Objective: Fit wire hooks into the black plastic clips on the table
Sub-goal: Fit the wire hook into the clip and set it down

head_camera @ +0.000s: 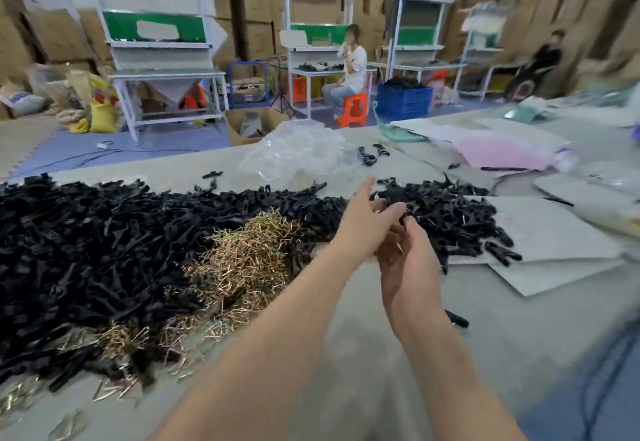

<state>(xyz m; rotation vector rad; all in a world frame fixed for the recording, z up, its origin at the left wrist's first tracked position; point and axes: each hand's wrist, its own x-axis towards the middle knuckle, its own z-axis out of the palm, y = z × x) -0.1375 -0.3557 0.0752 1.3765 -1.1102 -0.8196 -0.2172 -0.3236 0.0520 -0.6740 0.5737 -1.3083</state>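
A big heap of black plastic clips [86, 232] covers the left of the grey table [346, 354]. Brass-coloured wire hooks [249, 253] lie in a pile in front of it. A smaller heap of black clips [450, 212] sits to the right, partly on white sheets. My two hands meet above the table's middle. My left hand [367, 222] pinches a black clip [403, 220] with thumb and curled fingers, its index finger pointing forward. Just below, my right hand [408, 260] is cupped palm-up with fingertips at the same clip; a thin wire shows by its palm.
White cardboard sheets [554, 250] lie at the right, and a crumpled clear plastic bag [298, 153] at the table's far side. A single clip [457, 319] lies near my right forearm. Beyond stand workbenches, cartons, a blue crate [403, 101] and a seated person [349, 73].
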